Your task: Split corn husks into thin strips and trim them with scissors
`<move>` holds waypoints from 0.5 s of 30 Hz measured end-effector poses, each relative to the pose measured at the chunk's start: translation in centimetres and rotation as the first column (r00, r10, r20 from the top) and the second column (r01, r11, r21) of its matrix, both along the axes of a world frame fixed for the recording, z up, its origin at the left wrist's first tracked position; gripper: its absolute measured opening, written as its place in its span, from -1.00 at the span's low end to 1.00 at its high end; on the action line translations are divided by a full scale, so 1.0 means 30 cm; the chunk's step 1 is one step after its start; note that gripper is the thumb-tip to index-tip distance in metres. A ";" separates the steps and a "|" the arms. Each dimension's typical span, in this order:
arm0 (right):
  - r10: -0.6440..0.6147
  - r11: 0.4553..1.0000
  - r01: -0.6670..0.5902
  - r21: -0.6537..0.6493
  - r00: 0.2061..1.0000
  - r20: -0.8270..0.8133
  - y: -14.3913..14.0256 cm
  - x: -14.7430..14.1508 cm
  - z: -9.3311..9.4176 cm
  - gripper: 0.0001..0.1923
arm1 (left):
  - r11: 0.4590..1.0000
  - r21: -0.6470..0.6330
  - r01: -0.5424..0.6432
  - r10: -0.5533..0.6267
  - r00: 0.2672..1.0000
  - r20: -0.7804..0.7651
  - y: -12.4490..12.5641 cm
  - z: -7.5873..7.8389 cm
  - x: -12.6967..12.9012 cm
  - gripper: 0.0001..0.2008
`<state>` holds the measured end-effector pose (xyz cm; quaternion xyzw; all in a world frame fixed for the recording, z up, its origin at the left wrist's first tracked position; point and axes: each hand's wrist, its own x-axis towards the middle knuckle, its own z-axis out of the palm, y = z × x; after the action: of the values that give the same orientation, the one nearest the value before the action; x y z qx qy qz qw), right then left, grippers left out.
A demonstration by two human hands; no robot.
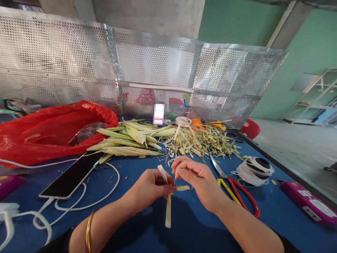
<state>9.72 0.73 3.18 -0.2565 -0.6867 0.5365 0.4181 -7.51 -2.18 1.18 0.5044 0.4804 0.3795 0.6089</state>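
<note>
Corn-husk strips (pixel 168 212), pale and narrow: emerging from the left hand's grip at near centre, one end pointing far, one hanging toward the near side, one pointing right. Left hand (pixel 150 186): pinching these strips between thumb and fingers; a gold bangle (pixel 89 228) is circling the forearm. Right hand (pixel 198 177): holding thumb and fingertips together just right of the strips, seemingly pinching a fine thread (pixel 174 181), too thin to tell surely.

Corn husks (pixel 137 137), whole: lying heaped at far centre on the blue table (pixel 137 164). Husk scraps (pixel 207 142): spreading to their right, a tape roll (pixel 183 121) resting at the far edge. Scissors (pixel 223 175), one handle yellow, one red: lying right of the right hand. White thread spool (pixel 250 173): standing beyond them, farther right. Purple packet (pixel 306 202): lying at near right.

Smartphone (pixel 73 175), dark-screened: lying at left, a white cable (pixel 46 203) plugging into its near end. Red plastic bag (pixel 52 151): slumping at far left, a checkered item (pixel 91 133) showing inside. Perforated metal panel (pixel 152 59): rising behind everything.
</note>
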 end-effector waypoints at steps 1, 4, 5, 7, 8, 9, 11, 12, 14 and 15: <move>0.006 0.999 -0.006 -0.036 1.000 -0.011 0.000 -0.003 -0.003 -0.80 | 1.000 -0.005 0.009 -0.009 1.000 0.001 -0.002 -0.002 0.003 -0.80; 0.008 0.992 -0.011 -0.124 1.000 -0.023 0.005 -0.015 -0.014 -0.82 | 0.999 -0.002 0.049 -0.049 0.999 -0.003 -0.008 -0.004 0.010 -0.80; -0.008 0.989 0.005 -0.146 1.000 -0.019 0.010 -0.019 -0.018 -0.83 | 0.998 0.006 0.059 -0.059 0.998 -0.018 -0.011 -0.003 0.011 -0.81; -0.064 0.978 0.062 -0.198 0.998 -0.003 0.024 -0.024 -0.029 -0.84 | 0.997 0.028 0.071 -0.069 0.995 -0.066 -0.018 0.004 0.013 -0.83; -0.089 0.969 0.089 -0.229 0.996 0.010 0.033 -0.025 -0.036 -0.84 | 0.996 0.042 0.076 -0.072 0.993 -0.092 -0.023 0.009 0.014 -0.83; -0.106 0.959 0.110 -0.261 0.994 0.031 0.042 -0.026 -0.044 -0.85 | 0.995 0.059 0.080 -0.074 0.991 -0.109 -0.028 0.016 0.015 -0.84; -0.109 0.943 0.133 -0.305 0.990 0.094 0.060 -0.027 -0.062 -0.85 | 0.993 0.080 0.082 -0.074 0.992 -0.101 -0.037 0.030 0.018 -0.84; -0.109 0.941 0.146 -0.305 0.985 0.135 0.068 -0.026 -0.072 -0.85 | 0.994 0.086 0.067 -0.060 0.995 -0.080 -0.039 0.035 0.019 -0.81; -0.123 0.954 0.180 -0.242 0.965 0.233 0.078 -0.024 -0.089 -0.86 | 0.994 0.107 0.022 -0.017 0.998 -0.053 -0.041 0.044 0.019 -0.78; -0.138 0.965 0.194 -0.177 0.948 0.286 0.081 -0.023 -0.097 -0.86 | 0.992 0.124 -0.006 0.012 0.999 -0.047 -0.040 0.046 0.017 -0.79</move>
<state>9.04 3.15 0.27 -0.4257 -0.6552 0.5261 0.3357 -6.99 -3.37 2.57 0.5479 0.4724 0.3992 0.5633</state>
